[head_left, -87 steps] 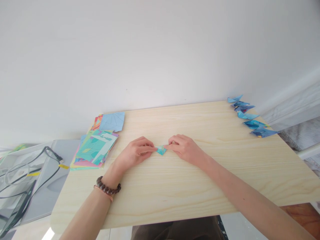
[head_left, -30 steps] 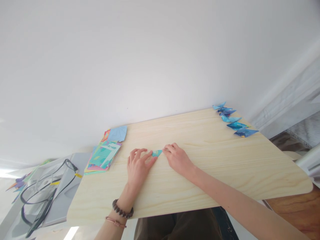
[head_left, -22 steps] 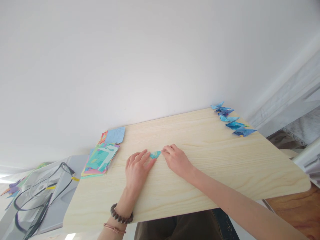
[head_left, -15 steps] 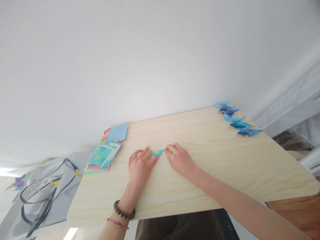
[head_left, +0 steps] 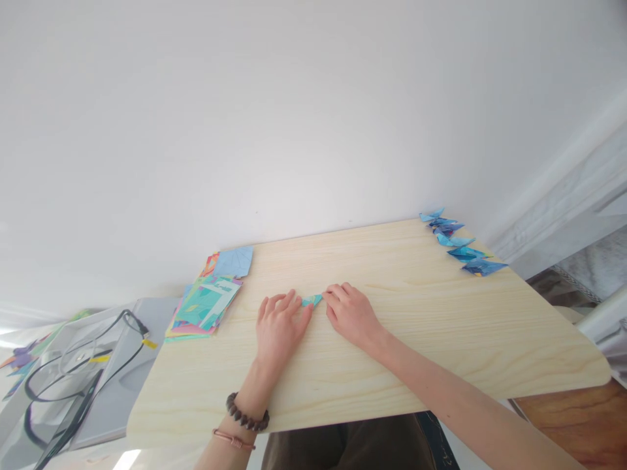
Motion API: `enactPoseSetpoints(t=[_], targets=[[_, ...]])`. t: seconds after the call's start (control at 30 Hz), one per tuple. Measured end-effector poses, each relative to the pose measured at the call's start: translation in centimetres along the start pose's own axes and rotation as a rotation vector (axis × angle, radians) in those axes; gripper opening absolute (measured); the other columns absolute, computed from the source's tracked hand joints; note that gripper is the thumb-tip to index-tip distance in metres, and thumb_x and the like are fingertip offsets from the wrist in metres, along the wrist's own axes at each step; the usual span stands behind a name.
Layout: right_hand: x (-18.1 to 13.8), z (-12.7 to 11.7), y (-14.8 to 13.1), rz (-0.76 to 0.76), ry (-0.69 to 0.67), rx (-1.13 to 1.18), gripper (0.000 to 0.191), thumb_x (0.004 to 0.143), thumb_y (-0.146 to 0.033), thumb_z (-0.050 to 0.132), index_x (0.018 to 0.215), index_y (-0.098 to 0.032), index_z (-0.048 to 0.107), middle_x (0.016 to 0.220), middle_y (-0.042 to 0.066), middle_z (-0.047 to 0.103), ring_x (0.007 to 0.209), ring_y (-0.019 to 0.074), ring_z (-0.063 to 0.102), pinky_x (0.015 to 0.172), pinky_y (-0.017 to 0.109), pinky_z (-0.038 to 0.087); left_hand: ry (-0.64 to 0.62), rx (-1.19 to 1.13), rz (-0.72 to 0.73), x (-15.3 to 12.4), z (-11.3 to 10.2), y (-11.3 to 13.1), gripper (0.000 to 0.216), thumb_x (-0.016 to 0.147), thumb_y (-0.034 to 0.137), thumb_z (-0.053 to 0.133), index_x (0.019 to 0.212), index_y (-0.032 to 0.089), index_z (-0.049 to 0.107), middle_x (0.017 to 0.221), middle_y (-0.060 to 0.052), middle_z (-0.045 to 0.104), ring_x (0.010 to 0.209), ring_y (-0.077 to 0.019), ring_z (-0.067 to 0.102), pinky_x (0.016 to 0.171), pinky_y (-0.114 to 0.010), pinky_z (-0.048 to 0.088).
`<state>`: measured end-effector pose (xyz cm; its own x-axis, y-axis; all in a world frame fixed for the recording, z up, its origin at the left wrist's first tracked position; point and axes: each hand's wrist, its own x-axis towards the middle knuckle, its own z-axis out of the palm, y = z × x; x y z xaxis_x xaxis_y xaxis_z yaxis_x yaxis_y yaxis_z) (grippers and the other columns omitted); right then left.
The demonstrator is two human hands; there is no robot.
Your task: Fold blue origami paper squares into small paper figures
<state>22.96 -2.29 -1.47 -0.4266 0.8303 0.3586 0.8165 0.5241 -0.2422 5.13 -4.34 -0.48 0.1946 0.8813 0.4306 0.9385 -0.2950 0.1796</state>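
Note:
A small folded piece of teal-green origami paper (head_left: 312, 300) lies on the tabletop between my two hands. My left hand (head_left: 280, 323) has its thumb along the near edge and its forefinger at the left end, keeping the paper between them. At the right tip, the thumb and forefinger of my right hand (head_left: 351, 315) are pinched together on the paper. Fingers cover both ends of the piece, so only its middle shows.
Patterned paper sheets (head_left: 203, 303) are piled at the table's left, with a blue sheet (head_left: 234, 262) behind. Several folded blue paper pieces (head_left: 455, 241) line the far right edge. Cables (head_left: 63, 372) lie in a pale tray (head_left: 142, 356) left of the wooden table (head_left: 416, 294).
The visible part of the folded paper looks narrower, and my left thumb has come closer to its middle. My right hand keeps its pinch. The view has shifted slightly.

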Motion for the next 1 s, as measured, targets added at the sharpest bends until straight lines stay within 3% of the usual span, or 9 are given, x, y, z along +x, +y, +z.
enactPoseSetpoints(t=[0.23,0.43,0.63,1.0], targets=[[0.0,-0.2,-0.1,0.008,-0.035,0.001,0.023,0.084,-0.013,0.044,0.102,-0.017,0.059,0.099,0.007,0.058,0.090,0.0203,0.047,0.080,0.034,0.037,-0.034,0.019,-0.052,0.2,0.5,-0.1,0.023,0.085,0.036,0.050,0.092,0.021,0.067,0.112,-0.007,0.064,0.101,-0.0241,0.056,0.093,-0.039,0.038],[0.3,-0.3,0.0,-0.056,-0.086,0.033,0.040,0.085,-0.008,0.043,0.119,-0.027,0.052,0.108,0.007,0.055,0.094,0.0206,0.046,0.079,0.034,0.035,-0.029,0.027,-0.020,0.2,0.9,-0.3,0.022,0.084,0.035,0.053,0.092,0.020,0.066,0.113,-0.007,0.064,0.100,-0.0258,0.055,0.089,-0.039,0.040],[0.9,0.0,-0.3,-0.062,-0.121,0.077,0.036,0.085,-0.008,0.044,0.115,-0.025,0.056,0.108,0.008,0.052,0.095,0.0202,0.045,0.078,0.033,0.035,-0.036,0.044,-0.016,-0.1,1.1,-0.2,0.026,0.083,0.038,0.054,0.097,0.019,0.064,0.117,-0.008,0.061,0.105,-0.0279,0.053,0.087,-0.040,0.040],[0.0,0.2,1.5,-0.056,-0.059,0.148,0.036,0.085,-0.005,0.039,0.111,-0.020,0.059,0.105,0.008,0.055,0.096,0.0198,0.045,0.082,0.034,0.038,-0.052,0.071,-0.006,-0.1,1.2,-0.1,0.024,0.084,0.036,0.052,0.097,0.019,0.063,0.119,-0.008,0.060,0.104,-0.0283,0.053,0.087,-0.040,0.041]])
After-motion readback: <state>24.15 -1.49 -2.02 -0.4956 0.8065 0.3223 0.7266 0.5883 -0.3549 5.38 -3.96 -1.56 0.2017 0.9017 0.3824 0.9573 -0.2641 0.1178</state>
